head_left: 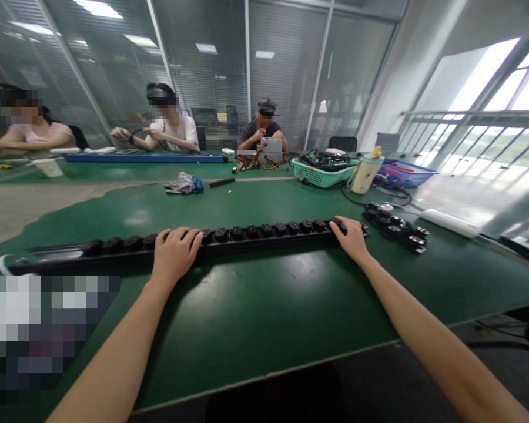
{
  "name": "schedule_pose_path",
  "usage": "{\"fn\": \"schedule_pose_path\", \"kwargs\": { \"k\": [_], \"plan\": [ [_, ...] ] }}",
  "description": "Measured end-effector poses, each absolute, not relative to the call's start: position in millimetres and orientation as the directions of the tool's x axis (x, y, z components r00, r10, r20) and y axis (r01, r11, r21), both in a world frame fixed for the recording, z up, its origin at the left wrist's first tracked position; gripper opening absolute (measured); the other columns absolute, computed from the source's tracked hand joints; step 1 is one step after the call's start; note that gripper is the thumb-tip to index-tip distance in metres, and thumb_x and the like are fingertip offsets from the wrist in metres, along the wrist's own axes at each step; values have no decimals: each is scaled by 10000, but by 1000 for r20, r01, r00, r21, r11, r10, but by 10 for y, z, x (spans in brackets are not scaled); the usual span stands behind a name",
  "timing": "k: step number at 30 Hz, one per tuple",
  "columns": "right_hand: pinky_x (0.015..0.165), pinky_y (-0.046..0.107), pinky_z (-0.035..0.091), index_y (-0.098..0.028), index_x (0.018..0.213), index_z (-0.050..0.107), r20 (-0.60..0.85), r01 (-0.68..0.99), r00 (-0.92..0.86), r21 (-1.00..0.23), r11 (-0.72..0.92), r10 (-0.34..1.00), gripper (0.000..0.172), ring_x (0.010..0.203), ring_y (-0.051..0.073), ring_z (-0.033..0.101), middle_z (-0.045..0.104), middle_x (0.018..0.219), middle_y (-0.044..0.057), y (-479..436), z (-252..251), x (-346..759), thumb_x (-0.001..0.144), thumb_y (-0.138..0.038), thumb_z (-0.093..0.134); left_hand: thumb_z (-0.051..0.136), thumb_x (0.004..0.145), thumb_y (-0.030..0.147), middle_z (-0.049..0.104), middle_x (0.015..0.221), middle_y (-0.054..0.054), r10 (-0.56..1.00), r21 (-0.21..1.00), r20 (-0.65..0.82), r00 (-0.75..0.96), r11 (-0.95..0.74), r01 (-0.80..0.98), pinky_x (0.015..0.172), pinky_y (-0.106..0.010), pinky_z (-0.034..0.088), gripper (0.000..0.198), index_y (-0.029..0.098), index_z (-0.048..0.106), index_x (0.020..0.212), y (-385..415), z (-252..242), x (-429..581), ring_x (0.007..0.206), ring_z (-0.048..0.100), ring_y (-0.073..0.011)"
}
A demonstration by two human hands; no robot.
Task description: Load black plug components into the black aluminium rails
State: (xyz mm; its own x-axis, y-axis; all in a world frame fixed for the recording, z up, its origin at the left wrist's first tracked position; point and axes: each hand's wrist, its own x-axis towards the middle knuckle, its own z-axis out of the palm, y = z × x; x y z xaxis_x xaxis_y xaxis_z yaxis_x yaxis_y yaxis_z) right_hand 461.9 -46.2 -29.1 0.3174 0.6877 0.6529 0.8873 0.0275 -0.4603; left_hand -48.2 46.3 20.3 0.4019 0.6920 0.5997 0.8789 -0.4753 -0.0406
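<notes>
Long black strip (pixel 264 239) lay lengthwise on the green table (pixel 286 317), grip of right hand (pixel 351 238) closed around its right end, left hand (pixel 175 252) draped over it near mid-length, couldn't tell if clamped.

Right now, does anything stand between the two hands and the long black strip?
Nothing visible does: the left hand and right hand both touch the long black strip directly. The other black pieces lie beyond its right end.

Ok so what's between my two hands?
In the head view, part of a black strip with dark round pieces runs from left hand to right hand.
</notes>
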Motion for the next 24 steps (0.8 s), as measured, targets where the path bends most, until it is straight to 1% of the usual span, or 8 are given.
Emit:
{"fn": "schedule_pose_path", "kwargs": {
  "k": [4,7,9,13,18,24],
  "plan": [
    [1055,510,425,-168,1153,714,651,875,324,-483,45,687,591,1134,330,589,730,1153,176,-533,-257,4606,933,-659,467,315,1052,447,728,1169,-102,685,-69,602,411,-468,881,1048,-466,348,455,253,718,1135,381,223,-502,1117,624,-273],
    [1031,505,433,-171,1104,724,647,866,331,-498,52,686,591,1098,336,583,735,1089,172,-542,-242,4618,916,-672,473,313,1052,446,729,1169,-111,686,-81,594,420,-469,880,1038,-461,351,464,250,724,1142,333,257,-498,1105,629,-268],
    [1019,508,435,-173,1092,726,642,863,337,-504,48,688,585,1095,341,579,733,1085,176,-534,-243,4636,913,-666,469,317,1053,440,728,1172,-122,684,-83,594,423,-471,878,1034,-465,354,469,235,729,1144,312,274,-486,1116,628,-275],
    [1007,502,440,-180,1103,722,632,862,348,-506,28,693,511,1096,335,580,732,1109,167,-511,-242,4660,914,-590,483,320,1055,433,726,1177,-123,685,-91,594,422,-465,881,1033,-463,356,464,233,727,1152,305,285,-468,1124,631,-273],
    [984,495,459,-165,1088,723,611,867,371,-498,-25,699,444,1075,338,576,734,1075,169,-481,-220,4667,889,-494,501,322,1056,435,727,1177,-120,682,-96,593,428,-468,878,1037,-458,352,461,230,720,1162,314,290,-461,1123,632,-273],
    [984,497,471,-162,1100,724,609,849,387,-529,-9,692,442,1074,331,575,726,1065,168,-461,-199,4684,880,-475,503,332,1052,423,725,1171,-126,688,-85,597,414,-458,885,1031,-470,357,450,227,722,1165,290,345,-433,1101,636,-279]
  ]
}}
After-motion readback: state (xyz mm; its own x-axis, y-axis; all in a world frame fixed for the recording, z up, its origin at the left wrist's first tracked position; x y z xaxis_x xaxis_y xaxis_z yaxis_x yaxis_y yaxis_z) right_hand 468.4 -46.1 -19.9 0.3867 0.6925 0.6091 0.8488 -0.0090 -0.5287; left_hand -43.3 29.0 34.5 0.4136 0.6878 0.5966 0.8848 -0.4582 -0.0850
